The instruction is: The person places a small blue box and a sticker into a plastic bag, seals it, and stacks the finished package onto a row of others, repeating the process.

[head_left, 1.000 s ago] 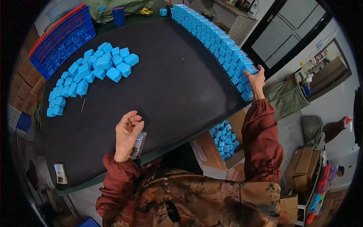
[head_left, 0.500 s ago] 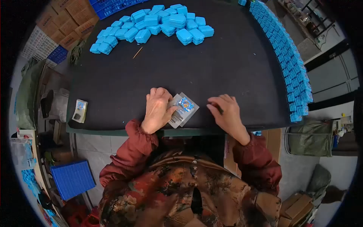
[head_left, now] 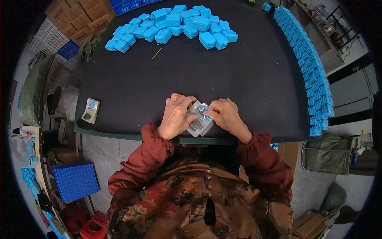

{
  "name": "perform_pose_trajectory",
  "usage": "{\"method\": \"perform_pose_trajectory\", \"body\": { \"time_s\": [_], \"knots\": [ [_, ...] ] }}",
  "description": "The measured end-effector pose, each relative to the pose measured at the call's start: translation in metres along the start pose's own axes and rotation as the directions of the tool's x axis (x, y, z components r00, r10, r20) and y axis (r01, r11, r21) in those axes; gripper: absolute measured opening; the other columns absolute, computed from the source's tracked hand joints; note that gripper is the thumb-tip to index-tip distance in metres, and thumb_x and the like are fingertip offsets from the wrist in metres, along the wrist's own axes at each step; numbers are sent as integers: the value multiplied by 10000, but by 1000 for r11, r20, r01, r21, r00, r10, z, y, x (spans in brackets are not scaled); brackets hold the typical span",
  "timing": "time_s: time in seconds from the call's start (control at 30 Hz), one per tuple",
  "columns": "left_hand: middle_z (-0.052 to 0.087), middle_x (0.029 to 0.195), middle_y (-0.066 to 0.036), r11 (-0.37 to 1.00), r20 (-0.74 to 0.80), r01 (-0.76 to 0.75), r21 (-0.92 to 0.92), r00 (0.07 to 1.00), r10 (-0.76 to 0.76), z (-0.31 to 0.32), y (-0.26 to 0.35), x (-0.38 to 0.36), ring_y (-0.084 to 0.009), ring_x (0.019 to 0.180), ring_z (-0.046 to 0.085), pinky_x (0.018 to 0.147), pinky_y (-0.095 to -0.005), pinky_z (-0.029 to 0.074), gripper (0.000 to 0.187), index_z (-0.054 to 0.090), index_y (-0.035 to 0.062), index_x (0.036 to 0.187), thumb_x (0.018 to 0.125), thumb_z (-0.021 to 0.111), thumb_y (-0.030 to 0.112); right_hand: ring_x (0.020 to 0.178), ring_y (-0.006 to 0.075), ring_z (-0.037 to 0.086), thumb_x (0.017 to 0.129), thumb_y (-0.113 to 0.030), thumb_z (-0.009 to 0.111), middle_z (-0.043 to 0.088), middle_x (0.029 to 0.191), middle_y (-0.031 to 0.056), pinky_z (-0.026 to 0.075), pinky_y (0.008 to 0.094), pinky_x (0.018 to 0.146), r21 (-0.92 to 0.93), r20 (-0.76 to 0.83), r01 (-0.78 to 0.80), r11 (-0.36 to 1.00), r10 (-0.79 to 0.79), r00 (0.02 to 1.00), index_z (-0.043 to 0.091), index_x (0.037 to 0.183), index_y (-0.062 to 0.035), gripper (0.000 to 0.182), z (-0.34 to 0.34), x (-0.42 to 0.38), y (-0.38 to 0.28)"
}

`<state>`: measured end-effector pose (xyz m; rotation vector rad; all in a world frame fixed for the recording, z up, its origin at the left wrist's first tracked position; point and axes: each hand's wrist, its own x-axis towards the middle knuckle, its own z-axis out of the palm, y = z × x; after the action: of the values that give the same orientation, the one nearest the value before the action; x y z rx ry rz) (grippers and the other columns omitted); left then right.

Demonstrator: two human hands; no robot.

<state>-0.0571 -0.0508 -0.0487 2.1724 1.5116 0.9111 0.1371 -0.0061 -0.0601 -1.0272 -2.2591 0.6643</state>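
Note:
Near the front edge of the black table lie a few overlapping clear sticker sheets [head_left: 199,128], printed with a colourful blue picture and rows of dark marks. My left hand [head_left: 175,115] is closed on their left side, thumb pressed across the top sheet. From the other side, my right hand [head_left: 227,114] pinches at the blue picture near the upper right edge of the sheets; its fingertips cover part of the print. A small stack of similar printed sheets [head_left: 91,111] rests at the table's left front.
Blue lidded boxes [head_left: 174,20] are heaped at the back of the black table [head_left: 238,75]. Long rows of blue boxes [head_left: 314,75] line its right edge. A thin brown stick [head_left: 156,53] lies before the heap. A blue crate [head_left: 76,182] stands low at left.
My right hand has moved left from the bare table to the sheets and now pinches at the printed picture. My left hand stays on the sheets. The whole view has shifted slightly.

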Motion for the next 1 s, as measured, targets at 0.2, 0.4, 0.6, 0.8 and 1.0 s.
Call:
{"method": "perform_pose_trajectory", "body": {
  "time_s": [0.2,0.4,0.6,0.8,1.0],
  "knots": [
    [519,1002,-97,992,27,-62,110,998,59,-1,1,-2,-269,947,432,797,-368,345,593,555,31,1094,593,786,248,612,269,552,789,-79,598,530,664,91,432,356,558,-268,-51,124,955,-142,988,647,820,-56,62,-6,-8,-11],
    [529,1038,-123,995,-13,-83,55,996,84,-2,-1,-2,-276,967,456,813,-372,368,621,546,15,1122,609,801,255,598,275,542,814,-73,580,507,680,108,413,348,519,-72,-178,18,997,-30,984,636,853,-42,75,-45,-4,-8],
    [549,1047,-92,915,-64,-120,-384,993,103,-30,33,22,-170,924,505,745,-299,414,395,567,14,1094,774,708,197,570,282,519,816,-98,596,527,656,112,398,352,510,142,165,111,984,-134,977,606,768,-27,86,-86,23,-35],
    [600,687,-10,543,-109,65,-837,953,-281,-18,34,22,-50,612,498,565,-192,403,103,645,-23,789,852,608,48,583,115,514,797,-151,657,543,661,40,407,266,531,468,-90,-25,883,75,993,593,967,5,239,-65,37,-42],
    [587,681,-9,207,-181,-95,-974,877,-446,-9,31,18,-38,603,485,552,-188,388,112,614,5,698,796,669,7,654,52,498,769,-173,704,557,739,-2,417,208,576,785,2,-202,585,325,946,574,985,5,309,-17,16,-53]
  ]
}}
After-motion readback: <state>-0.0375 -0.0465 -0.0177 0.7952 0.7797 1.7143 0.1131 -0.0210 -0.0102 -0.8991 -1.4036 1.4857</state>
